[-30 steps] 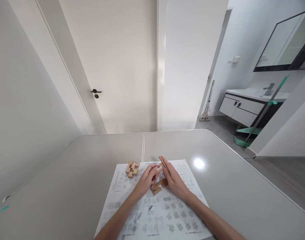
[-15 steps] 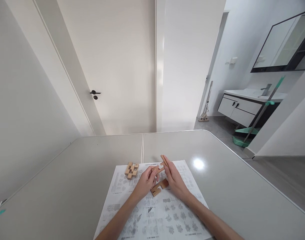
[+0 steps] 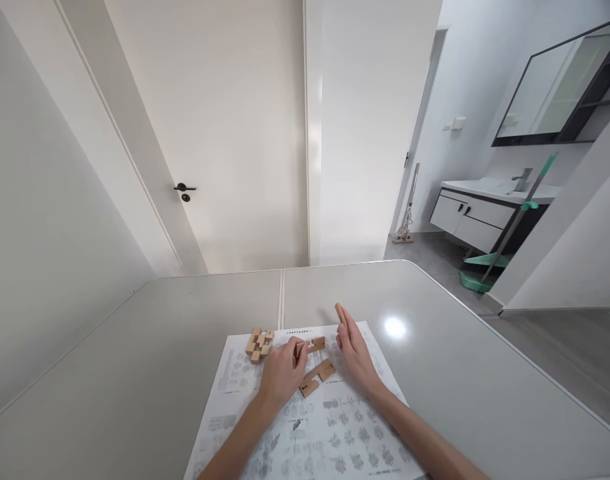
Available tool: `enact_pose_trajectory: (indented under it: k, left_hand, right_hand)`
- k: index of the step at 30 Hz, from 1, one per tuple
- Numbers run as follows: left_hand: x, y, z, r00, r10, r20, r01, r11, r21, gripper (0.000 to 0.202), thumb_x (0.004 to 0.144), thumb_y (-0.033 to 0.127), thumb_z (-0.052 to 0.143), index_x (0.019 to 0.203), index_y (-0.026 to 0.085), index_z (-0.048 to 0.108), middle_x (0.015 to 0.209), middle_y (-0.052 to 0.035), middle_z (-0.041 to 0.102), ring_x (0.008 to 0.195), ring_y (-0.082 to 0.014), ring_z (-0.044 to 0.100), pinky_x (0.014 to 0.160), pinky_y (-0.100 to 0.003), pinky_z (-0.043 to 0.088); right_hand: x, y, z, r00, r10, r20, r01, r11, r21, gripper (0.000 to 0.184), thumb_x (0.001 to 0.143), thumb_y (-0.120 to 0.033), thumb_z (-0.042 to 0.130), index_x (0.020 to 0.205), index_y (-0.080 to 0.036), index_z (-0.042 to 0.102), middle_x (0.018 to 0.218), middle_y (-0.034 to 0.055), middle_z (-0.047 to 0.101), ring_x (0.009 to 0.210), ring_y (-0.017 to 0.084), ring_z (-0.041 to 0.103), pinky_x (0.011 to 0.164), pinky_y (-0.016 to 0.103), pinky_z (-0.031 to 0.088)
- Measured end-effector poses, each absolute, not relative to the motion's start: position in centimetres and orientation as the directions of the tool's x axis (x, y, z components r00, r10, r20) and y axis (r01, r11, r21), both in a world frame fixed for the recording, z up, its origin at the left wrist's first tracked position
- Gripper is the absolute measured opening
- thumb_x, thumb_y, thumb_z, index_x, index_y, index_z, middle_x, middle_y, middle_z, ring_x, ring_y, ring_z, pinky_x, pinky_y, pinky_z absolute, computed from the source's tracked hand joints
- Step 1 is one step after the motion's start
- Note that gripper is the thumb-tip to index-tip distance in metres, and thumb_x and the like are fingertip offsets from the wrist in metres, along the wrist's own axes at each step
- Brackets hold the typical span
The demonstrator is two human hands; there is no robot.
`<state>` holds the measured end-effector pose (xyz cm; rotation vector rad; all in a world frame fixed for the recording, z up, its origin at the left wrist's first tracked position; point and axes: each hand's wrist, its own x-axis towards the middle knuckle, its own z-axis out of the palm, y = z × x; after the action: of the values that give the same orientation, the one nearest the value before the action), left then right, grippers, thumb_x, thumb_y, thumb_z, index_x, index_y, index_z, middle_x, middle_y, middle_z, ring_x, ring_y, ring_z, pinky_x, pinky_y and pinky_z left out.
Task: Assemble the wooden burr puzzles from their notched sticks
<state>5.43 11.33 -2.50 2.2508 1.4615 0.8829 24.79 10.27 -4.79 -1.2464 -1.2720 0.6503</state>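
My left hand (image 3: 281, 368) is closed on a notched wooden puzzle piece (image 3: 318, 344), which sticks out to the right of the fingers. Raised off to the right, my right hand (image 3: 355, 352) grips another wooden puzzle piece (image 3: 340, 313); only its upper end shows above the fingers. Between the hands, a flat wooden piece with a notch and a dark mark (image 3: 311, 387) lies on the printed sheet (image 3: 285, 460). An interlocked cluster of small wooden blocks (image 3: 259, 345) rests beyond my left hand, at the sheet's far left corner.
The sheet, covered in small grey diagrams, lies on a grey table (image 3: 135, 373) with a seam across it. Beyond the table stands a white door (image 3: 235, 133). At the right are a mop (image 3: 407, 220), a washbasin cabinet (image 3: 469, 217) and a green dustpan (image 3: 477, 283).
My hands have moved apart: the right one went right with its piece, while the left one turned over its own. The view has shifted slightly. The piece on the sheet shows more fully.
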Motion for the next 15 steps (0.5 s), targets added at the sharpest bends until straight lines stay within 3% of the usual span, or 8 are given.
enact_pose_trajectory:
  k: [5,10,15]
  left_hand:
    - [5.17,11.45,-2.94,0.324,0.857,0.402,0.756,-0.49,0.435,0.031,0.099,0.042,0.05,0.079,0.023,0.063,0.072,-0.0034,0.063,0.069,-0.0211,0.06,0.06,-0.028,0.034]
    - [4.99,11.52,-3.01,0.354,0.854,0.381,0.774,-0.496,0.393,0.022,0.098,0.036,0.05,0.092,0.023,0.066,0.095,-0.0066,0.066,0.077,-0.0217,0.063,0.059,-0.029,0.037]
    - [5.03,11.34,-2.46,0.338,0.849,0.407,0.782,-0.494,0.38,0.016,0.096,0.032,0.052,0.102,0.023,0.064,0.102,-0.0076,0.065,0.074,-0.0211,0.062,0.059,-0.03,0.04]
  right_hand:
    - [24.78,10.37,-5.06,0.165,0.934,0.318,0.223,0.279,-0.934,0.06,0.105,-0.048,0.029,0.162,-0.028,0.025,0.137,0.0119,0.061,0.1,0.026,0.064,0.086,0.046,0.056]
    - [24.86,10.47,-5.38,0.17,0.922,0.348,0.257,0.299,-0.919,0.06,0.104,-0.049,0.031,0.16,-0.028,0.029,0.128,0.0122,0.064,0.111,0.029,0.061,0.09,0.047,0.055]
    - [24.92,10.44,-5.29,0.167,0.932,0.322,0.233,0.28,-0.931,0.06,0.104,-0.05,0.031,0.16,-0.029,0.03,0.129,0.0122,0.064,0.113,0.029,0.061,0.089,0.046,0.054]
